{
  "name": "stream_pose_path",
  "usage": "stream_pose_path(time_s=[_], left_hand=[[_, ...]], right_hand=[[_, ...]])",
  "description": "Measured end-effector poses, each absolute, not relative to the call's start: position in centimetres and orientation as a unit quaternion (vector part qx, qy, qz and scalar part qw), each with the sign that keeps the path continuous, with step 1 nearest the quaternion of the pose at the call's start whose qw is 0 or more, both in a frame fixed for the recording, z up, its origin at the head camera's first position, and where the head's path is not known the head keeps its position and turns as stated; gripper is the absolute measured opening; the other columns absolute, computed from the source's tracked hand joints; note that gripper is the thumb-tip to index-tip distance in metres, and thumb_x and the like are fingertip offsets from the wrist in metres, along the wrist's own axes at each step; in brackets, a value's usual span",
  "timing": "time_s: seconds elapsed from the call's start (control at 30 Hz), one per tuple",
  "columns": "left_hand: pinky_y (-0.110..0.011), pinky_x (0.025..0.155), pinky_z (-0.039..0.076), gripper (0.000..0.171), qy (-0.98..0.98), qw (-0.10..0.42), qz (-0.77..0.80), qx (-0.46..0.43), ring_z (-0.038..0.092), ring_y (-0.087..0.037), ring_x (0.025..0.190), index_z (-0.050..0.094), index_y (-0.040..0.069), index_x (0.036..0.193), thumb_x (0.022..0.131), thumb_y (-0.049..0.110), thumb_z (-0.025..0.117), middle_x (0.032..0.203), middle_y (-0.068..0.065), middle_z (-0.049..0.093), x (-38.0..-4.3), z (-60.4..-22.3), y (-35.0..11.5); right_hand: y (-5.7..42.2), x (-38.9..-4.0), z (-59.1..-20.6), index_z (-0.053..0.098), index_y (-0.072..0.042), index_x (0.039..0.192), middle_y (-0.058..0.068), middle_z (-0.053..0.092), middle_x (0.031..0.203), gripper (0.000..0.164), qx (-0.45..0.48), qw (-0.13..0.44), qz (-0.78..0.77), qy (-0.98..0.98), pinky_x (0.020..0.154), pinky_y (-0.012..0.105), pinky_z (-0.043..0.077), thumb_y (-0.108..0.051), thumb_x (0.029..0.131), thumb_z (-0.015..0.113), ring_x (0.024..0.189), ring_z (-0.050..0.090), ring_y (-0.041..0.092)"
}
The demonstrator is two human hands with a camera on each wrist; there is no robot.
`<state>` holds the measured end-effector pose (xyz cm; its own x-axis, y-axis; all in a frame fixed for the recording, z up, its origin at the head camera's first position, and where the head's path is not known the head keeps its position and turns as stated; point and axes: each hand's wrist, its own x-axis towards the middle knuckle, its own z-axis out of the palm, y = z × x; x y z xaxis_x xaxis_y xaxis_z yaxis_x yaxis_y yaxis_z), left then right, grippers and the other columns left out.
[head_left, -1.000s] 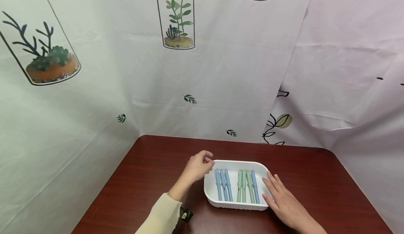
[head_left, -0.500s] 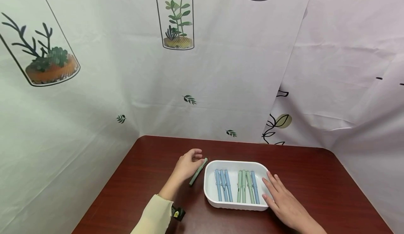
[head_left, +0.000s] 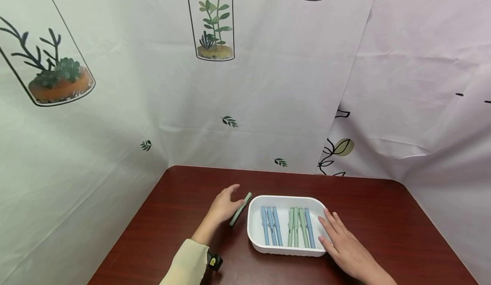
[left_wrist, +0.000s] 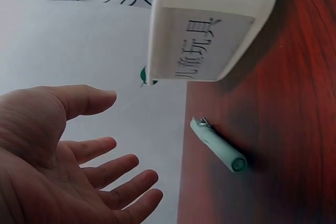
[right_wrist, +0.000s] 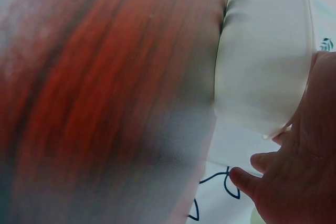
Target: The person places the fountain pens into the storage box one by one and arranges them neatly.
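Observation:
A green pen lies slanted on the table just left of a white plastic tray. My left hand is over the table on the pen's left, fingers spread and holding nothing; its thumb overlaps the pen in the head view. In the left wrist view, the palm shows bare, with the green pen apart from the fingers. My right hand rests with straight fingers on the tray's right rim. Inside the tray are three blue pens on the left, and three green pens beside one blue pen on the right.
The dark red wooden table ends at a white cloth backdrop printed with plants. A label with dark characters is on the tray's end wall. A black device sits at my left wrist.
My left hand has moved left from the tray's rim, and its fingers have spread. The green pen beside the tray has come into view. My right hand has stayed in place.

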<state>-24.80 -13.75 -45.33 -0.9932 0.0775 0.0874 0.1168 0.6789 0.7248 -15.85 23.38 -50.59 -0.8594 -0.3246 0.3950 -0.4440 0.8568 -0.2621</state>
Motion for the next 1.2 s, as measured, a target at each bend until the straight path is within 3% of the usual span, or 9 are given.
stream_pose_path(time_s=[0.27, 0.53, 0.83, 1.07, 1.2], left_hand=[[-0.062, 0.103, 0.043, 0.062, -0.927, 0.014, -0.373, -0.036, 0.045, -0.046, 0.135, 0.052, 0.006, 0.147, 0.091, 0.021, 0.074, 0.145, -0.023, 0.051, -25.1, -46.4, -13.9], [-0.062, 0.101, 0.044, 0.066, -0.934, 0.015, -0.355, -0.035, 0.046, -0.048, 0.131, 0.053, 0.004, 0.145, 0.087, 0.022, 0.078, 0.142, -0.025, 0.053, -25.3, -47.2, -13.9], [-0.061, 0.099, 0.045, 0.073, -0.944, 0.001, -0.327, -0.033, 0.045, -0.046, 0.127, 0.052, 0.004, 0.146, 0.082, 0.023, 0.081, 0.142, -0.025, 0.051, -25.4, -47.8, -13.6], [-0.063, 0.100, 0.041, 0.075, -0.951, -0.014, -0.307, -0.019, 0.044, -0.042, 0.125, 0.052, 0.005, 0.146, 0.081, 0.024, 0.083, 0.142, -0.023, 0.051, -25.4, -48.4, -13.4], [-0.064, 0.100, 0.040, 0.075, -0.955, -0.024, -0.295, -0.016, 0.044, -0.041, 0.124, 0.054, 0.005, 0.145, 0.079, 0.025, 0.084, 0.140, -0.023, 0.052, -25.6, -48.9, -13.3]], right_hand=[[23.4, -15.9, -50.5, 0.052, -0.012, 0.149, 0.013, 0.037, 0.161, 0.055, 0.199, 0.162, 0.176, -0.950, 0.108, 0.003, -0.008, -0.037, 0.100, 0.062, 0.154, 0.010, 0.012], [23.4, -15.9, -50.6, 0.053, -0.012, 0.148, 0.014, 0.039, 0.160, 0.055, 0.205, 0.175, 0.175, -0.947, 0.109, 0.003, -0.007, -0.036, 0.100, 0.063, 0.150, -0.002, -0.004], [23.3, -15.8, -50.5, 0.053, -0.012, 0.148, 0.014, 0.039, 0.160, 0.055, 0.201, 0.172, 0.176, -0.948, 0.108, 0.002, -0.007, -0.036, 0.100, 0.063, 0.153, 0.006, 0.005], [23.2, -15.8, -50.3, 0.052, -0.012, 0.149, 0.013, 0.038, 0.161, 0.055, 0.194, 0.160, 0.180, -0.951, 0.107, 0.002, -0.008, -0.037, 0.100, 0.063, 0.153, 0.024, 0.025], [23.2, -15.8, -50.4, 0.052, -0.012, 0.149, 0.013, 0.038, 0.161, 0.055, 0.196, 0.161, 0.179, -0.951, 0.107, 0.002, -0.008, -0.037, 0.100, 0.063, 0.154, 0.022, 0.023]])
